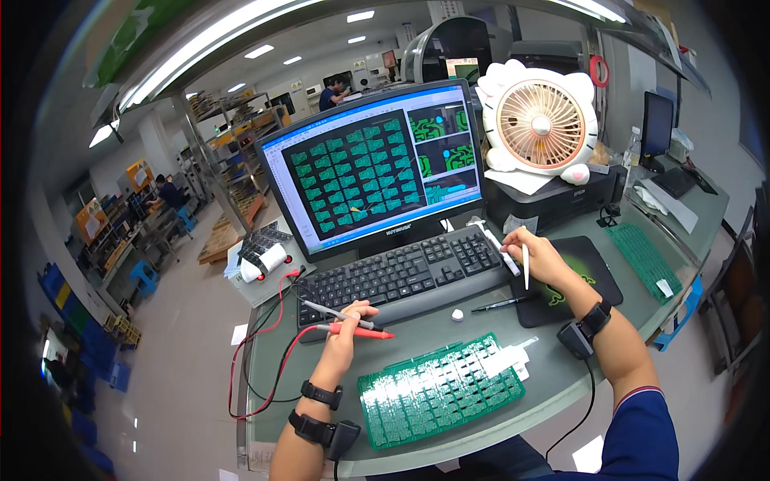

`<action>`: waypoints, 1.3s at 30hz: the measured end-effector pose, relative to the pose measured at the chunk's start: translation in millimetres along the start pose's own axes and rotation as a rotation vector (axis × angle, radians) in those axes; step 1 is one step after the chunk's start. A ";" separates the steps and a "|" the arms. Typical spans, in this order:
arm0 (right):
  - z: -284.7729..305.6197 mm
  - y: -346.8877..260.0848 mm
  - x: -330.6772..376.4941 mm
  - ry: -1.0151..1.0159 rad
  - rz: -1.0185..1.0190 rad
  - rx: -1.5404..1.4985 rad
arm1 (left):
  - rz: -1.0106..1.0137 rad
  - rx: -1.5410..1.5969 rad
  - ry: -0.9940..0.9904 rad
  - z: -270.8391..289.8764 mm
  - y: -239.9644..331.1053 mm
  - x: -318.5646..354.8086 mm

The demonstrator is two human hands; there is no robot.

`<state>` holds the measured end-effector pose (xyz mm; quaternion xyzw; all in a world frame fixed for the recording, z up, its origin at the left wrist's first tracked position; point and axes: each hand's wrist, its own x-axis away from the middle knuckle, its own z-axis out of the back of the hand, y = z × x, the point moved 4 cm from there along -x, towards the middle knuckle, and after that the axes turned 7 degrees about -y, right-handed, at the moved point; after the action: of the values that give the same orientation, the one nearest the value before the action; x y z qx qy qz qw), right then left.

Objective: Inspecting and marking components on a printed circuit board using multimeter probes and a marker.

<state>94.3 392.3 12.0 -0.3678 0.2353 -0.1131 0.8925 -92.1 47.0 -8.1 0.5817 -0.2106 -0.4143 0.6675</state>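
My left hand (345,335) is closed around two test probes, in front of the keyboard (401,272). The red probe (370,332) points right, and the grey probe (325,310) lies across my fingers. Leads run from them to the left. My right hand (542,256) is raised over the mouse pad (597,276), pinching a slim white pen-like stick (525,268). Beside it, a white marker (499,250) rests against the keyboard's right end. A green circuit board panel (425,397) lies on the table before me, with a white paper piece (501,362) on its right end.
A monitor (353,172) showing a board picture stands behind the keyboard. A white fan (539,124) sits on a black printer (553,200). Near the mouse pad lie a black pen (499,305) and a small white lump (457,315). Another green panel (642,252) lies at right.
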 end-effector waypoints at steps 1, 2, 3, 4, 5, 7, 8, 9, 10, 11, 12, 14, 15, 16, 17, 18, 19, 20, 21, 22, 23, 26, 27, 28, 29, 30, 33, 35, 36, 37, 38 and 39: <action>-0.4 0.8 -0.6 0.001 -0.004 -0.003 | 0.003 -0.001 -0.004 1.2 -4.2 -0.6; -1.4 -0.3 -1.2 0.000 0.032 0.002 | -0.034 -0.017 -0.003 4.9 -9.4 -2.0; -0.9 -3.7 -1.4 0.003 0.074 0.009 | -0.080 -0.034 -0.001 6.6 -9.6 -2.1; -0.1 -6.4 -0.9 0.009 0.105 0.013 | -0.103 -0.035 0.016 6.0 -9.9 -1.7; 0.7 -9.7 -0.2 0.013 0.103 0.016 | -0.105 -0.033 0.012 5.7 -8.9 -0.9; -1.8 -14.3 -1.5 -0.006 0.131 0.010 | -0.055 0.042 -0.054 0.4 -6.4 -0.1; -3.9 -15.5 -3.9 -0.015 0.127 0.011 | -0.039 0.076 -0.042 -2.1 -2.0 1.3; -5.6 -16.4 -4.5 -0.023 0.132 0.007 | -0.034 0.087 -0.043 -3.8 0.9 2.7; -7.4 -19.4 -6.1 -0.022 0.158 -0.011 | -0.028 0.129 -0.069 -2.9 2.8 4.1; -6.6 -21.2 -4.9 -0.018 0.177 -0.026 | -0.022 0.176 -0.102 -7.3 5.5 4.0; -5.2 -20.9 -4.6 -0.040 0.143 -0.016 | 0.004 0.200 -0.077 -14.0 11.8 4.5; -3.8 -18.8 0.2 -0.047 0.142 -0.018 | 0.028 0.235 -0.123 -20.4 10.3 5.0; -5.1 -20.4 -1.2 -0.048 0.156 -0.032 | 0.046 0.252 -0.163 -19.2 12.1 5.8; -5.8 -20.4 -1.2 -0.051 0.150 -0.034 | 0.054 0.293 -0.137 -22.7 14.5 7.5; -5.6 -22.2 -1.1 -0.046 0.155 -0.033 | 0.049 0.290 -0.137 -21.8 16.0 9.9; -5.9 -21.4 0.2 -0.056 0.148 -0.014 | 0.085 0.323 -0.165 -24.4 13.4 12.7; -5.7 -20.2 0.3 -0.065 0.139 0.005 | 0.121 0.356 -0.194 -26.7 11.8 13.3; -5.7 -20.0 -1.4 -0.051 0.157 -0.004 | 0.141 0.347 -0.208 -26.5 14.1 12.6; -7.9 -21.8 -0.6 -0.057 0.155 -0.006 | 0.146 0.350 -0.204 -26.4 13.2 15.4; -8.4 -26.0 0.1 -0.052 0.176 -0.032 | 0.137 0.343 -0.223 -26.9 12.8 17.5; -8.5 -29.3 0.8 -0.047 0.197 -0.059 | 0.128 0.335 -0.241 -28.0 13.2 19.2; -9.3 -32.8 5.5 -0.059 0.188 -0.064 | 0.101 0.314 -0.286 -39.4 26.3 22.2; -11.3 -35.6 6.5 -0.069 0.193 -0.063 | 0.083 0.324 -0.333 -41.8 28.0 22.7; -15.5 -38.3 7.5 -0.070 0.201 -0.127 | 0.074 0.337 -0.334 -43.8 28.7 24.3; -20.2 -43.4 9.4 -0.101 0.185 -0.181 | 0.074 0.334 -0.335 -45.2 31.4 25.7; -28.8 -52.4 13.5 -0.175 0.184 -0.265 | 0.065 0.327 -0.389 -47.7 36.3 29.4; -66.4 -95.1 29.3 -0.536 0.190 -0.689 | 0.068 0.305 -0.512 -46.7 44.0 36.0; -85.0 -126.0 46.6 -0.706 0.132 -0.665 | 0.088 0.236 -0.679 -61.1 51.4 42.5; -90.9 -143.0 53.3 -0.798 0.087 -0.639 | 0.124 0.238 -0.704 -67.3 56.7 46.7; -96.4 -156.4 57.2 -0.887 0.047 -0.608 | 0.128 0.237 -0.713 -70.4 58.4 49.6; -104.8 -164.1 60.7 -0.906 0.045 -0.653 | 0.128 0.217 -0.749 -73.9 58.4 53.8; -114.4 -169.8 64.0 -0.932 0.046 -0.694 | 0.126 0.197 -0.778 -77.2 59.3 57.0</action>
<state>87.1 179.9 40.2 -0.6445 -0.1512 0.1640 0.7314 17.4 46.8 18.8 0.4285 -0.5216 -0.5396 0.5032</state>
